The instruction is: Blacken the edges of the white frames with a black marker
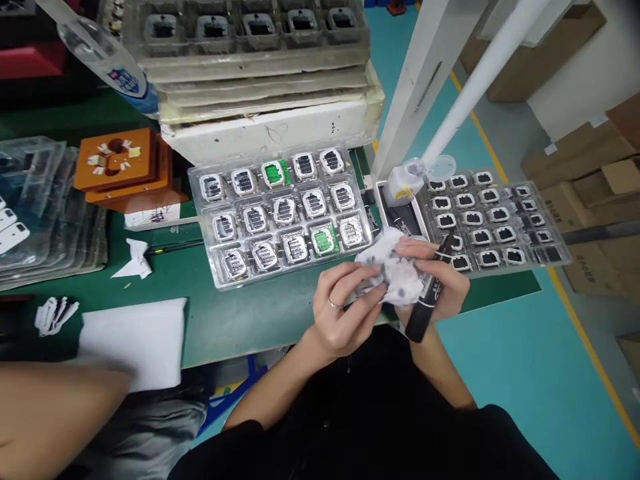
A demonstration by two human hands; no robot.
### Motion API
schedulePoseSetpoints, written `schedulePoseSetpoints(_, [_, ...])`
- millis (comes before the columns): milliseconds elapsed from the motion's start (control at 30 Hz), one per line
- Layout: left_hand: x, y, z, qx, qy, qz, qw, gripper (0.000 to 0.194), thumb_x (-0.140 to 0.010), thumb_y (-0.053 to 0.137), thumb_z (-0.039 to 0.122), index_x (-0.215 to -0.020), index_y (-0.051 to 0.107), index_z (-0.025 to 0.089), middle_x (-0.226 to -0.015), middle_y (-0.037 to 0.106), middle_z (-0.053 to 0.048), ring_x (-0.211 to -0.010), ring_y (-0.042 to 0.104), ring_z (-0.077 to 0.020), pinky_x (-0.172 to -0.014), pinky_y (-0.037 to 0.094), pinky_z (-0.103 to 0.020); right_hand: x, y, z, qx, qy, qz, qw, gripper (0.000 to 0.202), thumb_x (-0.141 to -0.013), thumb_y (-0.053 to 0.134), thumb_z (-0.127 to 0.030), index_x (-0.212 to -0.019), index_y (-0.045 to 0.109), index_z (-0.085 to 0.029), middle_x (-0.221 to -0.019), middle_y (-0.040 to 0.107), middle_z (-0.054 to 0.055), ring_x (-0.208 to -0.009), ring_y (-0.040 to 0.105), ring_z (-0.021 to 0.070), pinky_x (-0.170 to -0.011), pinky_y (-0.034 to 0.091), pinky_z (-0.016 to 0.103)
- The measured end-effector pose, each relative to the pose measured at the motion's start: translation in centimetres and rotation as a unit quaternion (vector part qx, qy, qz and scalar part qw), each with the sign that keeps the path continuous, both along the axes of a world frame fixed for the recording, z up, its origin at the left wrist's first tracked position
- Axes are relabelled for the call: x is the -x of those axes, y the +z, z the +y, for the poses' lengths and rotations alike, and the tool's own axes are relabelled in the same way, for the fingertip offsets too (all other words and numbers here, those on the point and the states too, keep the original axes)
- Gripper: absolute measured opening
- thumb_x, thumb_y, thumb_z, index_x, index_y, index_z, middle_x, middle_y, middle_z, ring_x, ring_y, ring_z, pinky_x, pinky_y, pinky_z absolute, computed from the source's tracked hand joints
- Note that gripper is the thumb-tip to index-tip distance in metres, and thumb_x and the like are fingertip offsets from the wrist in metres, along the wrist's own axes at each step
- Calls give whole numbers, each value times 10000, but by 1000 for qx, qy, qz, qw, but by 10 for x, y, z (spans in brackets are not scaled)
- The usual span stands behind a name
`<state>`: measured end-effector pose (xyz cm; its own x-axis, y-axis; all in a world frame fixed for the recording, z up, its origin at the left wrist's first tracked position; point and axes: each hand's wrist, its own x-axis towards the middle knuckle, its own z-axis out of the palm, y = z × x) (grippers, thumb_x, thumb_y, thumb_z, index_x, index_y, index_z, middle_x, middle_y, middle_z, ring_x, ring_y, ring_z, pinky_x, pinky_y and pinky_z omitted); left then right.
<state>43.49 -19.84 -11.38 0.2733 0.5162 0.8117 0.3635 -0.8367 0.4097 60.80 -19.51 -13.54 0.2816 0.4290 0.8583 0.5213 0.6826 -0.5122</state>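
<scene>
A crumpled white cloth [404,279] with dark smudges is bunched up between my two hands, over the table's front edge. The bent fingers of my left hand [345,307] press into it, with a ring on one of them. My right hand [450,287] pinches the cloth's far side and also holds a black marker pen [423,313], slanted across the fingers. Whether anything lies inside the folds is hidden. Just beyond my left hand is a clear plastic tray [219,268] holding rows of small rounded-square parts, two of them showing green.
A similar tray [550,259] lies at the right, beside a white squeeze bottle [403,183]. Stacked trays [270,73] rise behind, near an orange fixture [117,167]. A white post [415,80] stands at the table's edge. Another person's arm [55,413] reaches in at lower left.
</scene>
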Motion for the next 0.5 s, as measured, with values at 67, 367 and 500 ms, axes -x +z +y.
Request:
schedulePoseSetpoints(67, [-3,-1,0,16,4,-7,1000,241,-979,780,118,-1203,771,207,-1304,809,-138,-1233,723,-320,-964,684,-501,9,2,-2,20,42,58,997,345,-1009,728,-476,-1316,681,-325,-1175,849,55,-1029,834,315,-1004,710,630])
schedulePoseSetpoints(367, [-7,3,1,48,30,-49,997,261,-939,755,48,-1143,757,211,-1284,801,-126,-1196,752,-317,-969,678,-533,4,-8,-13,54,109,29,992,294,-1041,736,-264,-1330,686,-287,-1304,850,72,-1163,855,326,-1115,701,643])
schedulePoseSetpoints(500, [-9,2,-2,67,14,-56,996,274,-927,764,54,-1141,745,223,-1284,790,-119,-1181,751,-317,-953,677,-543,4,-10,-17,88,126,63,986,214,-1082,704,-410,-1268,680,-307,-1285,855,71,-1177,853,351,-1103,700,675])
